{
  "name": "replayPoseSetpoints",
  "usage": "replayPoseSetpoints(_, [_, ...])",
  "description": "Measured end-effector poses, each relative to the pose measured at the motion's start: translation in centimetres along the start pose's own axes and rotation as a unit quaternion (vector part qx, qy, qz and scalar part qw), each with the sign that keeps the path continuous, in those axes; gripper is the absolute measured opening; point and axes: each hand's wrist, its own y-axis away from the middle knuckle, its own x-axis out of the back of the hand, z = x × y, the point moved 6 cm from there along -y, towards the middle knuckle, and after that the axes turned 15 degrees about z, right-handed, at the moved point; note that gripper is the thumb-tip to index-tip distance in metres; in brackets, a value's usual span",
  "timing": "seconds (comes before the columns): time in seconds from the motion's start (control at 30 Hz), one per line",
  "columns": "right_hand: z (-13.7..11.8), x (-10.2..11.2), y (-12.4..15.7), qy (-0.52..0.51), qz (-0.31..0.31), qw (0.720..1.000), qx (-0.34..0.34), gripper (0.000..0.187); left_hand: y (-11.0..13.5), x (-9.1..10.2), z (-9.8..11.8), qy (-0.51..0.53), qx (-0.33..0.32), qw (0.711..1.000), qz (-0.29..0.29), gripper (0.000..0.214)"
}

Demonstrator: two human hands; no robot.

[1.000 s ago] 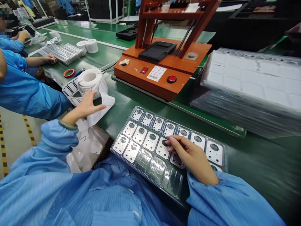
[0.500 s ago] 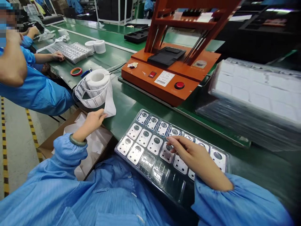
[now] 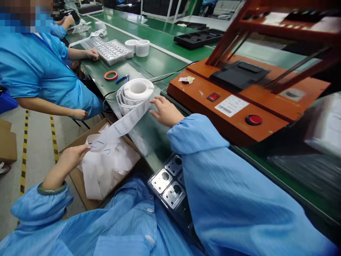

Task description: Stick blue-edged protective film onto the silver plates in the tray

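Observation:
My left hand (image 3: 69, 159) pinches the free end of a white label strip (image 3: 121, 125) above a box of paper. That strip stretches down and left from a label roll (image 3: 137, 89) on the green bench. Beside the roll, my right hand (image 3: 168, 111) has its fingers apart, the fingertips close to the strip's edge; whether they touch it I cannot tell. A clear plastic tray (image 3: 159, 193) with silver metal plates (image 3: 162, 180) lies in front of me, mostly hidden under my right sleeve.
An orange press (image 3: 202, 103) with a red button stands at right, near wrapped stacked trays (image 3: 325, 124). The cardboard box (image 3: 80, 186) holds crumpled backing paper (image 3: 106, 170). Red tape (image 3: 111, 75) and blue cutters (image 3: 123, 78) lie behind the roll. A co-worker (image 3: 45, 67) sits at left.
My left hand has drawn the strip down and left over the box. My right hand has left the tray for the roll. The view has turned left.

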Motion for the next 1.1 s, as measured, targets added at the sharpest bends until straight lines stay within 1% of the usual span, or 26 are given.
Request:
replayPoseSetpoints(0.03, [0.0, -0.6, -0.4, 0.007, 0.008, 1.000, 0.006, 0.049, -0.1, -0.1, -1.9, -0.025, 0.032, 0.998, 0.040, 0.037])
replayPoseSetpoints(0.1, [0.1, -1.3, -0.7, 0.020, 0.029, 0.999, 0.017, 0.052, 0.1, -1.0, -5.1, -0.048, 0.078, 0.991, 0.093, 0.042])
replayPoseSetpoints(0.17, [0.2, -1.4, -0.5, 0.035, 0.049, 0.998, 0.022, 0.054, 0.4, -2.1, -7.6, -0.039, 0.112, 0.979, 0.164, 0.045])
replayPoseSetpoints(0.23, [0.2, -1.3, -0.3, 0.055, 0.061, 0.996, 0.028, 0.056, 0.9, -3.8, -9.4, -0.012, 0.149, 0.968, 0.204, 0.046])
replayPoseSetpoints(0.3, [-0.1, -1.2, -0.6, 0.073, 0.068, 0.994, 0.039, 0.060, 1.2, -5.6, -10.5, 0.016, 0.191, 0.955, 0.228, 0.048])
replayPoseSetpoints(0.4, [-0.9, -1.6, -2.2, 0.078, 0.061, 0.992, 0.072, 0.068, 1.2, -7.6, -11.0, 0.029, 0.233, 0.942, 0.241, 0.052])
replayPoseSetpoints(0.47, [-1.2, -2.3, -3.5, 0.072, 0.035, 0.993, 0.092, 0.071, 1.1, -8.3, -11.3, 0.026, 0.260, 0.933, 0.247, 0.053])
replayPoseSetpoints(0.57, [-0.7, -3.3, -4.9, 0.068, -0.002, 0.992, 0.109, 0.068, 1.3, -8.4, -12.3, 0.021, 0.303, 0.918, 0.255, 0.052])
replayPoseSetpoints(0.7, [0.5, -3.4, -5.6, 0.094, 0.020, 0.988, 0.122, 0.059, 1.5, -8.0, -13.4, 0.025, 0.340, 0.900, 0.272, 0.053])
replayPoseSetpoints(0.8, [1.1, -3.3, -5.6, 0.112, 0.045, 0.986, 0.115, 0.052, 1.0, -7.9, -13.4, 0.036, 0.341, 0.896, 0.283, 0.053])
replayPoseSetpoints(0.9, [1.4, -3.1, -5.5, 0.123, 0.076, 0.985, 0.092, 0.050, 0.0, -8.4, -12.7, 0.054, 0.325, 0.901, 0.281, 0.053])
replayPoseSetpoints(0.97, [1.8, -2.9, -5.4, 0.128, 0.085, 0.987, 0.056, 0.053, -0.6, -9.0, -12.2, 0.070, 0.317, 0.906, 0.272, 0.052])
replayPoseSetpoints(1.03, [2.1, -2.7, -5.0, 0.126, 0.078, 0.989, 0.025, 0.059, -0.9, -9.9, -11.6, 0.090, 0.312, 0.910, 0.258, 0.050])
replayPoseSetpoints(1.1, [2.2, -2.3, -4.2, 0.121, 0.063, 0.991, 0.015, 0.068, -1.0, -10.9, -10.9, 0.114, 0.303, 0.916, 0.238, 0.047])
